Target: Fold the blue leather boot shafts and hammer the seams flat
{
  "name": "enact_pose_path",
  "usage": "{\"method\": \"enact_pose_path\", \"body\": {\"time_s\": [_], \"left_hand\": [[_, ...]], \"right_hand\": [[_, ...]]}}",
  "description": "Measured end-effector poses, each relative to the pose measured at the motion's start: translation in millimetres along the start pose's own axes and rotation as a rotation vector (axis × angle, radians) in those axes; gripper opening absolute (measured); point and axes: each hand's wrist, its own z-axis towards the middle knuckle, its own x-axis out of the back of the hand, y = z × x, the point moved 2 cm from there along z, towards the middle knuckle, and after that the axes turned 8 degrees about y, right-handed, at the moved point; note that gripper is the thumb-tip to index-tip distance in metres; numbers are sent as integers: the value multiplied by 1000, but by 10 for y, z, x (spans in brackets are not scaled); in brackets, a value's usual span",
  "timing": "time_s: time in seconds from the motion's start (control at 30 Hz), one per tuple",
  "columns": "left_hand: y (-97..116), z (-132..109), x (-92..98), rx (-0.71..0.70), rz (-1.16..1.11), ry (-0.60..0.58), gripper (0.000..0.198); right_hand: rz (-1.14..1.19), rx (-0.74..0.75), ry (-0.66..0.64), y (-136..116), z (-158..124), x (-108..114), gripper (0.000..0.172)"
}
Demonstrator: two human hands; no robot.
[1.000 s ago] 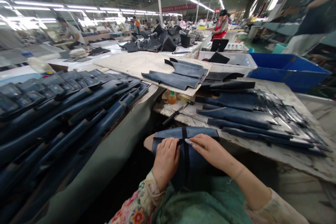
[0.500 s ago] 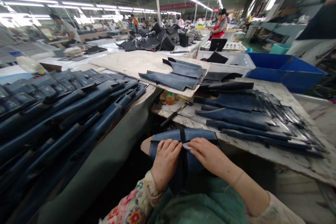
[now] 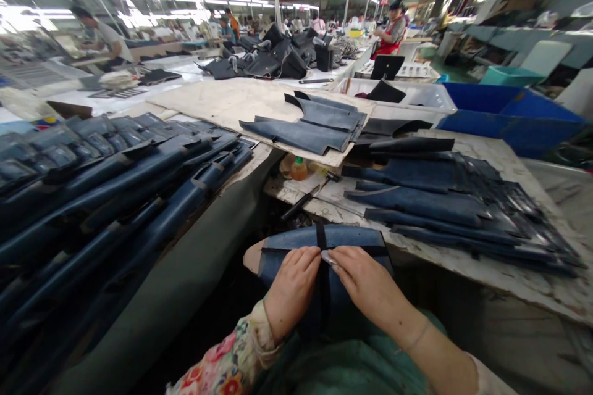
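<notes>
Over my lap lies a dark blue leather-like piece (image 3: 349, 237), rounded over a form with a bare tan tip (image 3: 252, 257) at its left end. Black strips cross near its middle. My left hand (image 3: 294, 293) rests on it left of the crossing, fingers curled and pressed together on the blue piece. From the right, my right hand (image 3: 368, 281) pinches a small pale flat tool (image 3: 327, 257) against the strip, close to my left fingertips. The tool's full shape is hidden under my fingers.
On the left table lie many rolled blue pieces (image 3: 152, 210). More flat blue pieces (image 3: 417, 203) are on the right bench, with a black-handled hammer (image 3: 303, 202) and a small bottle (image 3: 299, 169). Beyond are a board (image 3: 208, 102), a blue bin (image 3: 514, 126) and a person in red (image 3: 393, 34).
The view has shifted slightly. Both hands stay at the strip crossing, with the pale tool in my right fingers; little else differs.
</notes>
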Motion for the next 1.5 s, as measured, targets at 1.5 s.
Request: {"method": "enact_pose_path", "body": {"time_s": [1.5], "left_hand": [[-479,-564,315,223,201,142,33]], "right_hand": [[-100,369,-22,-571,412,-444,34]]}}
